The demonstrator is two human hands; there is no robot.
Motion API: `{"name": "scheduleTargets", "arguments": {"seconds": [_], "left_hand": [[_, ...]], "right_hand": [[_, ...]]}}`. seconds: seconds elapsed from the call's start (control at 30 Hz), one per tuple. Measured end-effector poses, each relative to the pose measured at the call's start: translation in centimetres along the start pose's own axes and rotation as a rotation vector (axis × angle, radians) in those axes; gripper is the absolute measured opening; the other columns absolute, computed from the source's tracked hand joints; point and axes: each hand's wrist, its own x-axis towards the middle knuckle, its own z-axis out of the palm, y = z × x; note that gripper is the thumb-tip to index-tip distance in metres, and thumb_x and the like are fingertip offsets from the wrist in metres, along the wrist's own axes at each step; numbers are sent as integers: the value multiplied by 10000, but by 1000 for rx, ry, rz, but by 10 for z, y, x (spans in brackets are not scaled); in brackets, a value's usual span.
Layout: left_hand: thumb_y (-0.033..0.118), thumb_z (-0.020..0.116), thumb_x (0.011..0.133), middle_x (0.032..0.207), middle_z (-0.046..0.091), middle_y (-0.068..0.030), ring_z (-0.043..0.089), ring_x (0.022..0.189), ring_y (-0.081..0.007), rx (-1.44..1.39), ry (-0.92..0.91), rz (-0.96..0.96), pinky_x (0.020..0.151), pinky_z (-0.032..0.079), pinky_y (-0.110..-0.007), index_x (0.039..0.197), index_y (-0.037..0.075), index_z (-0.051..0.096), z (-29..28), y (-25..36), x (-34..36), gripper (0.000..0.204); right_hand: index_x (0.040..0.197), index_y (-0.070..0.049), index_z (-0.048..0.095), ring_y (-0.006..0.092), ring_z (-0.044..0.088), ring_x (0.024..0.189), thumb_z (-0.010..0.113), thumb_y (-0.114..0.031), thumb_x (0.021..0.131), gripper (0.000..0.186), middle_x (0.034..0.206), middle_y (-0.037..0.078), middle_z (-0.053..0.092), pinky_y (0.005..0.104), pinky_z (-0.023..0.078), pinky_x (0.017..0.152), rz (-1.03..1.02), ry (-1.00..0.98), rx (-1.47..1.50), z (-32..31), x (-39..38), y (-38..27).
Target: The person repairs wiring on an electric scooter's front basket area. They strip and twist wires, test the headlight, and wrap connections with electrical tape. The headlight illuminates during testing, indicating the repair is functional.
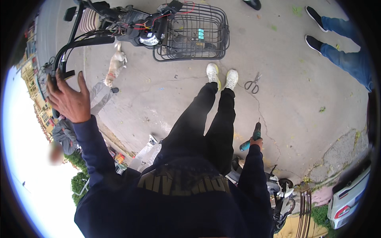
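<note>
Navy sweatshirt (178,198) fills the bottom of my view, black trousers and pale sneakers (222,75) below it on the cracked concrete ground (297,99). My left hand (69,99) is up at the left, fingers spread, palm resting on the scooter handlebar (85,43) near its grip; not wrapped round it as far as I can see. My right hand (256,141) hangs low beside my leg, fingers closed round the teal grip of a screwdriver (251,139), tip pointing away toward the ground.

Progress, judging by what shows: scooter's front cover looks off already, headlight (149,39) and a tangle of red and black wires (135,25) exposed beside the wire basket (192,33). Screwdriver isn't near the wiring yet, so work at the front end seems not done; reassembly def. left.

Room: open concrete between my feet and the basket, plenty of space to step fwd. Scissors (253,84) lie just right of my sneakers, a trip point. Another person's legs in jeans (345,55) stand at the upper right, well apart. A small dog (115,65) sits near the scooter at left. Parked scooter (278,190) and a white car (349,198) crowd the space behind me on the right.
</note>
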Motion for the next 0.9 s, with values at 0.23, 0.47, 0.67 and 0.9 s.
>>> {"name": "scheduleTargets", "arguments": {"seconds": [0.23,0.47,0.67,0.9], "left_hand": [[290,729,829,1452,438,-161,398,1363,-347,-598,-473,242,1101,314,-565,1335,75,530,-2,131,-67,585],[280,725,834,1408,469,-159,440,1332,-329,-1048,-1027,596,1112,360,-503,1292,69,521,16,231,-234,544],[253,690,878,1393,472,-182,494,1273,-361,-744,-1380,120,1062,420,-466,1312,55,498,99,197,-324,514],[244,677,898,1348,486,-175,543,1207,-357,-679,-1487,-37,1013,463,-435,1318,46,480,121,196,-364,504]], "right_hand": [[1281,4,507,408,641,1078,785,-494,743,784,1151,261,643,509,504,925,-215,103,356,14,81,-104],[1150,93,624,242,634,883,778,-364,861,563,1058,143,681,381,511,807,-343,-101,1072,53,230,-242],[1307,107,529,280,598,1071,742,-468,877,749,1260,179,611,393,455,969,-362,-180,1216,68,347,-340],[1420,37,472,325,543,1242,644,-481,940,727,1444,220,492,409,423,1077,-379,-119,1177,76,401,-350]]}}
